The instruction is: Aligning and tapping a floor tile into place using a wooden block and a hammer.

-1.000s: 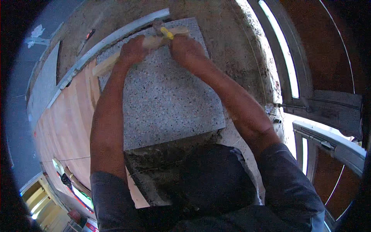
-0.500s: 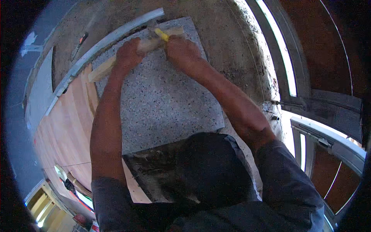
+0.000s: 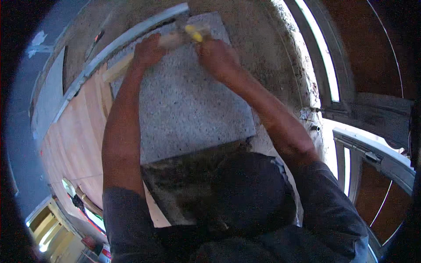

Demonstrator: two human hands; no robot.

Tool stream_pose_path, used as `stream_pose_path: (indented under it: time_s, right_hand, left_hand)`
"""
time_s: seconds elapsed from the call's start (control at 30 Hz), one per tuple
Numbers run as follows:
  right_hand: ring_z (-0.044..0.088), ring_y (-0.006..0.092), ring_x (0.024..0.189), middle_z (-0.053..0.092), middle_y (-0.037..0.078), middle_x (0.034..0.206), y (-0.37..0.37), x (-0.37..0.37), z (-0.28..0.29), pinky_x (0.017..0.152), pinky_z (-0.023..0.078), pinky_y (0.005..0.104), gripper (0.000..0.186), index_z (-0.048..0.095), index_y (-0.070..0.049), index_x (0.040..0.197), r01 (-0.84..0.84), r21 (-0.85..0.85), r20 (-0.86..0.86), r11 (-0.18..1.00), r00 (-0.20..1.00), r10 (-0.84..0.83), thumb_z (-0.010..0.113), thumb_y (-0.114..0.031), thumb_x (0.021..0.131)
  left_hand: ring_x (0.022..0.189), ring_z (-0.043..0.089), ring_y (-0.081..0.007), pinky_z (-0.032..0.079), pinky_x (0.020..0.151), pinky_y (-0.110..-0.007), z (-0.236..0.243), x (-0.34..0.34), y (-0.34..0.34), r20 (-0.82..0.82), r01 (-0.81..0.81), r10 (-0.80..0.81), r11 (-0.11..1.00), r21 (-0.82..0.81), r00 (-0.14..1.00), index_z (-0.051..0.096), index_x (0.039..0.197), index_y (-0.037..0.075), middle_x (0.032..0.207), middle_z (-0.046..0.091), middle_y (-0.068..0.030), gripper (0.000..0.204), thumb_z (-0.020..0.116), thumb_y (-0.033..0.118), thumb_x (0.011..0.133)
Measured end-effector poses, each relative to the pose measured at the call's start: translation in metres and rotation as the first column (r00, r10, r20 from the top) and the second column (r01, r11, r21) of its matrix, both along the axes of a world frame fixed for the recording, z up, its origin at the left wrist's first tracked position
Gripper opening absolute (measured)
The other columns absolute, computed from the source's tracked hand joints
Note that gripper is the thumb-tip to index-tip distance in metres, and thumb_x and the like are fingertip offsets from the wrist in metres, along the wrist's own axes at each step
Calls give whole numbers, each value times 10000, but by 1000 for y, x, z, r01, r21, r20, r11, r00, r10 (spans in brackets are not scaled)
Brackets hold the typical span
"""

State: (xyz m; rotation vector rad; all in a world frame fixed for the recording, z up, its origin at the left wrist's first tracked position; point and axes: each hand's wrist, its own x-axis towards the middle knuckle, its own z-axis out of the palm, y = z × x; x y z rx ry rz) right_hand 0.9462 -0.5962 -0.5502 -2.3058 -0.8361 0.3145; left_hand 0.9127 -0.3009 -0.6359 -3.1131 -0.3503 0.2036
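A speckled grey stone slab (image 3: 188,105) lies below my arms. Across its far part runs a pale wooden batten (image 3: 117,70). My left hand (image 3: 149,52) is closed round the batten and steadies it against the slab. In my right hand (image 3: 219,59) is a yellow-handled hammer (image 3: 193,33), over the batten's right part. Its head is a dark smear beyond the handle, so whether it touches the batten cannot be told.
A long pale strip (image 3: 144,28) curves beyond the slab. Past it lies an orange-and-black handled tool (image 3: 98,37). Pinkish wooden boarding (image 3: 79,131) lies left. A rough wall edge and a metal-framed door (image 3: 377,162) stand right. Dark ground (image 3: 175,188) shows nearer than the slab.
My right hand has shifted right and slightly nearer the slab's right edge with the hammer, which is now blurred. My left hand stays on the batten. The whole view has shifted slightly.
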Motion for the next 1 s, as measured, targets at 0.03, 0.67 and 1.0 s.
stream_pose_path:
  time_s: [0.03,0.67,1.0]
  right_hand:
    - [722,445,888,712,291,923,-14,-8,-1,777,562,573,378,665,34,1102,26,-28,-1,999,1000,-26,548,-320,1037]
    - [713,452,779,704,252,802,-73,-44,-14,706,572,564,392,626,12,1106,-80,-132,168,988,980,102,513,-358,1050]
    - [721,449,912,726,264,959,-42,-35,-24,767,581,562,382,651,18,1081,1,-110,85,994,996,8,518,-336,1030]
  left_hand:
    - [1360,541,-335,445,1105,-511,-1,1,1,18,6,-7,999,44,1000,465,1519,126,1495,553,-154,774,749,459,880]
    - [1242,600,-365,476,1030,-531,8,-81,-73,79,76,-75,997,-12,994,509,1448,90,1378,614,-141,689,772,377,880]
    - [1274,579,-354,471,1044,-519,8,-81,-74,19,64,-63,997,-38,998,519,1444,96,1381,609,-148,668,764,369,886]
